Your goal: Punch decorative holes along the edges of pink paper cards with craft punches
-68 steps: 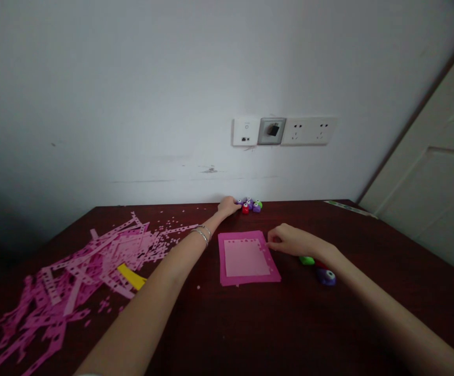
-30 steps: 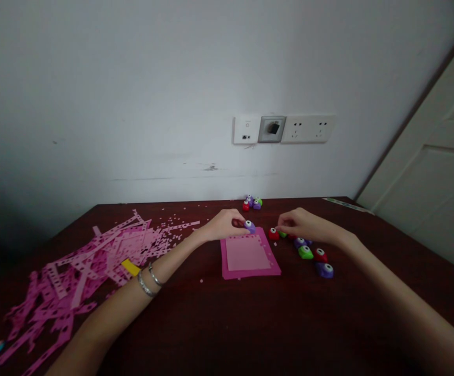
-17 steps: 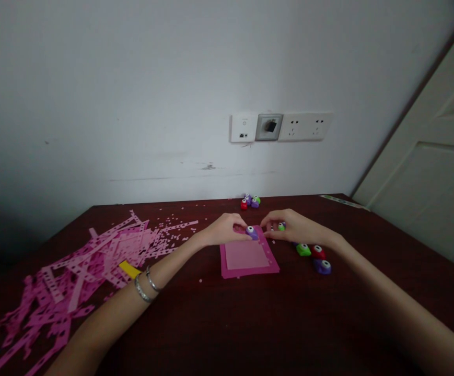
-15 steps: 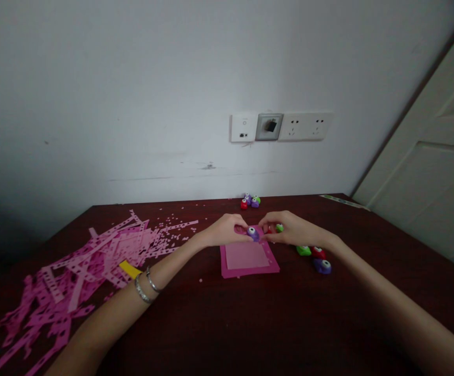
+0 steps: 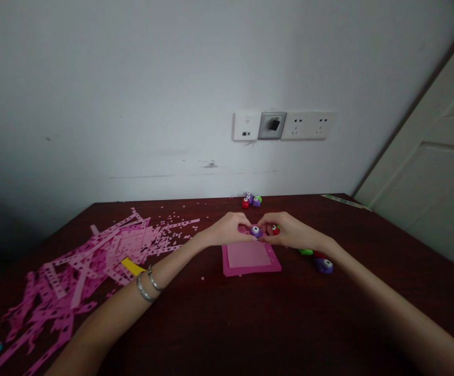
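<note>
Table: dark red-brown wooden table (image 5: 227,324) set against a pale grey wall, with two bare forearms stretched across it.
Far left of the left hand (image 5: 229,232): heap of pink punched paper strips (image 5: 73,261), with loose pink paper bits scattered on the side toward that hand.
Edge of the heap: small yellow paper slip (image 5: 131,266), left of the left forearm.
Left wrist: two silver bangles (image 5: 146,279).
Left hand's grip: narrow, fingers pinched onto the small purple craft punch (image 5: 255,231).
Between the hands: that purple punch sits at the far edge of the pink square paper sheet (image 5: 250,258), which lies just nearer the person than both hands.
Right hand (image 5: 289,235): curled narrow, fingertips meeting the same punch; I cannot tell whether it grips.
At the right fingers: small red craft punch (image 5: 276,228), partly hidden.
Right of the right wrist: green punch (image 5: 305,251) and another purple punch (image 5: 324,265), with a red one between them.
Beyond the hands: cluster of small punches (image 5: 251,200) by the wall, with white wall sockets (image 5: 283,125) above.
Far right: pale panelled door (image 5: 426,172).
</note>
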`<act>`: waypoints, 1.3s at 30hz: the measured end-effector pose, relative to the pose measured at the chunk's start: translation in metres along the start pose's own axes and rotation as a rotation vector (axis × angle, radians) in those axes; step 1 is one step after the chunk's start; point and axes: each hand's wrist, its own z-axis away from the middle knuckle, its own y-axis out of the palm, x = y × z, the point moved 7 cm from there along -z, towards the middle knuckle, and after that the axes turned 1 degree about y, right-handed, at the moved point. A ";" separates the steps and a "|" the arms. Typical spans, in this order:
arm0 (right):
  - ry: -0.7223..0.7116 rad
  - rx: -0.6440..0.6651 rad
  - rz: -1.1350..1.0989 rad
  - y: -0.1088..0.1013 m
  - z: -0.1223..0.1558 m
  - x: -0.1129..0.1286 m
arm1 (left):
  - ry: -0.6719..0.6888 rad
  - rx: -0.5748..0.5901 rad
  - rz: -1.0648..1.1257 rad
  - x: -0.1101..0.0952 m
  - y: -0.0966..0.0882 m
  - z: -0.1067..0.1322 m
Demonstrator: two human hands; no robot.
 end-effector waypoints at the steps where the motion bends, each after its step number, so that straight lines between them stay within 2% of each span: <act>1: 0.010 0.013 -0.017 0.001 0.000 0.001 | 0.009 0.000 -0.003 -0.001 0.001 0.000; 7: 0.151 0.122 -0.198 0.009 0.007 -0.003 | 0.003 0.019 0.057 0.004 -0.002 0.000; 9: 0.202 0.160 -0.244 0.012 0.012 -0.012 | -0.053 0.037 0.053 0.016 -0.005 0.001; 12: 0.256 0.199 -0.281 0.018 0.021 -0.031 | -0.172 0.086 0.005 0.046 -0.008 0.004; 15: 0.293 0.192 -0.292 0.022 0.029 -0.052 | -0.261 0.127 -0.029 0.075 -0.003 0.009; 18: 0.316 0.184 -0.279 0.025 0.035 -0.071 | -0.314 0.150 -0.057 0.092 0.007 0.011; 23: 0.324 0.182 -0.270 0.026 0.036 -0.083 | -0.341 0.171 -0.067 0.096 0.017 0.014; 31: 0.337 0.205 -0.257 0.029 0.035 -0.083 | -0.367 0.158 0.002 0.092 0.017 0.014; 39: 0.333 0.219 -0.267 0.031 0.035 -0.083 | -0.430 0.130 0.111 0.105 0.021 0.014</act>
